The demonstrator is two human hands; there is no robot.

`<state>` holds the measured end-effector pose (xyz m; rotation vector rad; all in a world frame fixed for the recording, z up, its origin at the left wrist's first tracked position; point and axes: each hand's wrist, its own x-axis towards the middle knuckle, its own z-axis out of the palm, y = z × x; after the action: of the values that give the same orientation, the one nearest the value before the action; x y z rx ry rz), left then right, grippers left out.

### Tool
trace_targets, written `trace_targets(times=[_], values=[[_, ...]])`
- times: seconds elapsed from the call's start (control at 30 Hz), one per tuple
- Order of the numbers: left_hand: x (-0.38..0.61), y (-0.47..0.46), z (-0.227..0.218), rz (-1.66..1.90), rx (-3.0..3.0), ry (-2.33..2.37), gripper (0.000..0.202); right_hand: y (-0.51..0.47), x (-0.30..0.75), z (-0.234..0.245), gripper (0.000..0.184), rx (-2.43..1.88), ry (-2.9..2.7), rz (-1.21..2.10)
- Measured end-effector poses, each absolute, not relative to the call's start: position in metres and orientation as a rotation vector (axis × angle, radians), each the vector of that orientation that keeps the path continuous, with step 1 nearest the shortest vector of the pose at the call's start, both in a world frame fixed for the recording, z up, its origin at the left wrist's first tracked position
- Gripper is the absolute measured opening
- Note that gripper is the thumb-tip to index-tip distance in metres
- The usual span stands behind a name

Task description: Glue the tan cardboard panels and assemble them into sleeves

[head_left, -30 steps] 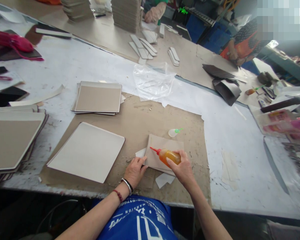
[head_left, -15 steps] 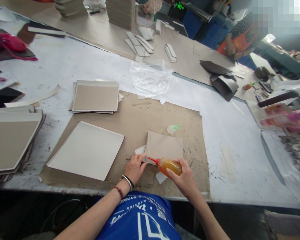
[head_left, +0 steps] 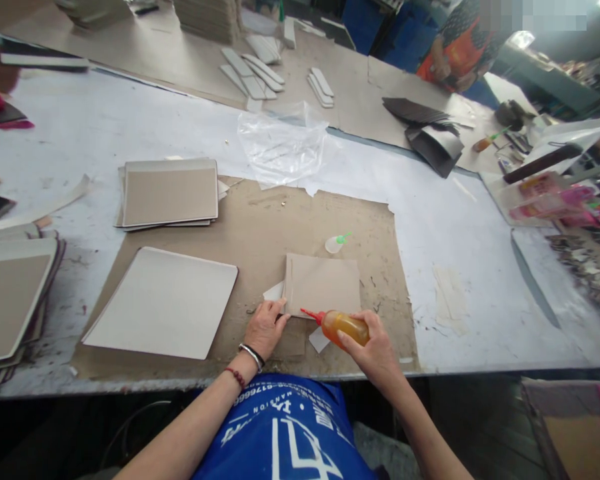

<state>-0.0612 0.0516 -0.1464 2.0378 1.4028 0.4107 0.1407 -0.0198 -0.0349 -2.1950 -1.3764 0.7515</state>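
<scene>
My right hand (head_left: 376, 347) is wrapped round a squeeze glue bottle (head_left: 346, 328) of amber liquid. The bottle lies tilted, its red nozzle pointing left over the lower edge of a beige rectangular panel (head_left: 324, 283). At that panel's lower left corner, my left hand (head_left: 266, 329) has thumb and fingers closed on the edge. White pieces of sheet (head_left: 320, 340) poke out from beneath the panel. Just behind it lies a small clear bottle (head_left: 335, 245) with a green tip. Left of my hands is a large pale panel (head_left: 163, 303) with rounded corners.
Beige panels (head_left: 170, 193) are stacked behind the pale one, and another stack (head_left: 10, 300) stands far left. A crumpled clear plastic bag (head_left: 283, 147) lies beyond the brown work sheet (head_left: 260, 227). Dark folded pieces (head_left: 435, 143) sit back right, near a person in an orange apron (head_left: 457, 50).
The red nozzle has shifted right, away from my left fingers, along the panel's lower edge. My left hand keeps its place at the corner. The whole view has swung slightly.
</scene>
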Motion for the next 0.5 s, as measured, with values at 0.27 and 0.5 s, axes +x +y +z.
trace_targets(times=[0.27,0.5], values=[[-0.065,0.052,-0.155,0.497,2.089,1.361,0.03,-0.04,0.168,-0.035,0.029,-2.224,-1.262,0.732],[-0.065,0.052,-0.156,0.518,2.064,1.36,0.029,-0.05,0.182,-0.034,0.027,-2.266,-1.23,0.646]])
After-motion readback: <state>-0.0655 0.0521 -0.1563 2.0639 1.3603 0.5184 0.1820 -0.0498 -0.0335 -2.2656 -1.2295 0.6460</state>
